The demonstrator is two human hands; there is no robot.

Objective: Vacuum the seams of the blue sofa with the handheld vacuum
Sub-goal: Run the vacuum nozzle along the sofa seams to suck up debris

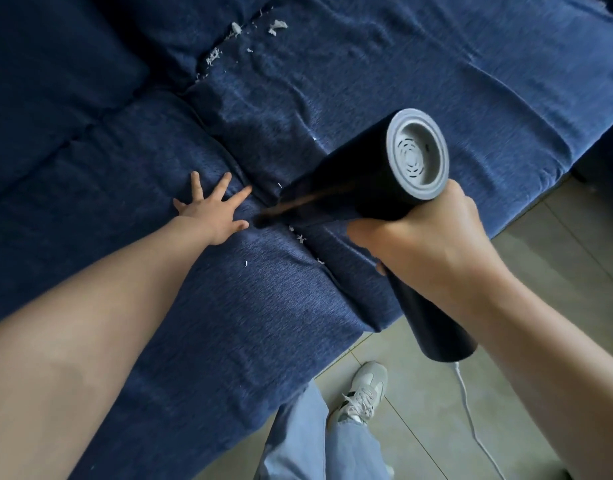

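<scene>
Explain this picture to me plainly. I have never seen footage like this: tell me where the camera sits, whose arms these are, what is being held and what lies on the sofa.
The single picture comes from a camera worn on a person's head, looking forward and down, so the two bare arms are the wearer's own. No robot is involved.

The right hand grips a dark handheld vacuum; its narrow nozzle points into the seam between two seat cushions of the blue sofa. The left hand lies flat, fingers spread, on the cushion right beside that seam.

White scraps lie in the seam farther back, with a few small bits near the nozzle.

Below, on the tiled floor, you see the wearer's jeans, a pale sneaker and a white cord.
</scene>
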